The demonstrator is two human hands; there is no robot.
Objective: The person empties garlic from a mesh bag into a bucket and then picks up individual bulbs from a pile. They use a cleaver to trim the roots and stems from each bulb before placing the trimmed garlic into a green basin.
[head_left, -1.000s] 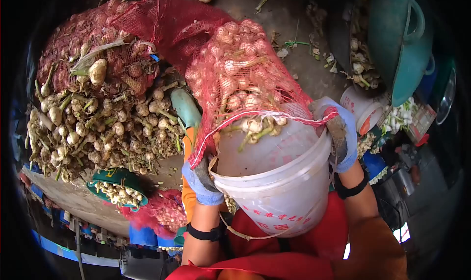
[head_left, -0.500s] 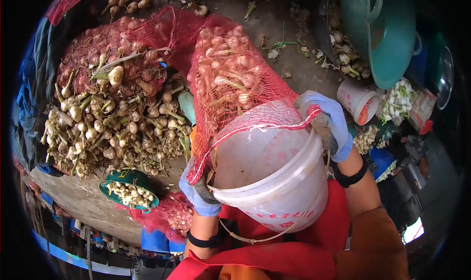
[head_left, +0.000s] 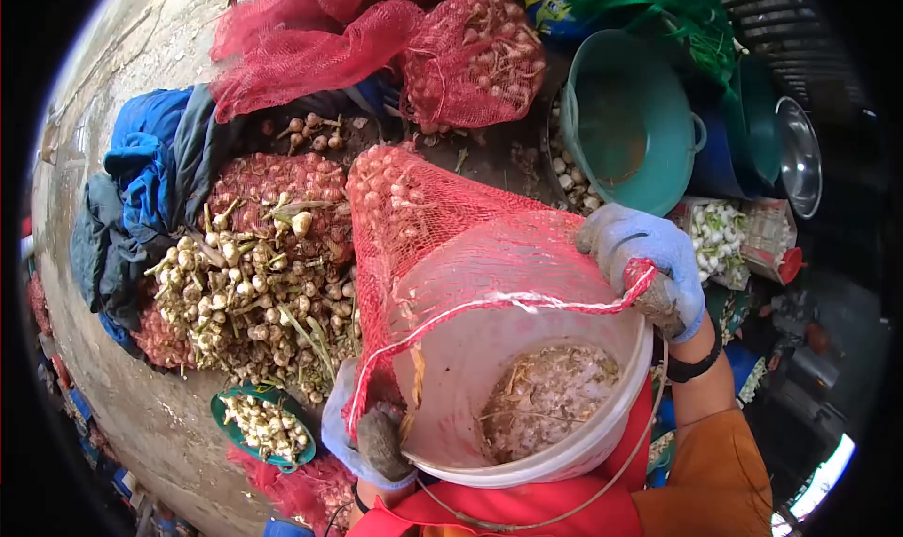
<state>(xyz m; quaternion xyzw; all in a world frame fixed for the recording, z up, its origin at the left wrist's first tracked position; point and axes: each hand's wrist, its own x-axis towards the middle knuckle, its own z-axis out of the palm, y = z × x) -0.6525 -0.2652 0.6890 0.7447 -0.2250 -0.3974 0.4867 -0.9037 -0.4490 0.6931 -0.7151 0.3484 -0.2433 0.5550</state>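
A white plastic bucket is tilted in front of me, and dry scraps and pale debris show on its bottom. The mouth of a red mesh bag is drawn over the bucket's far rim. Garlic bulbs sit in the bag's far end. My left hand, in a soiled blue-grey glove, is closed on the bag's edge and the bucket's left rim. On the other side my right hand, gloved alike, grips the bag's white-stitched edge by the right rim. The bucket's wire handle hangs down on my side.
Heaped garlic with stems lies left. A green basket of trimmed garlic stands below it. Another full mesh bag is at the back. A large green tub and a metal bowl stand at the right.
The bucket has tipped so that its inside and bottom debris now show. My right hand has risen slightly with the bag's edge. The view has swung up, revealing more of the back.
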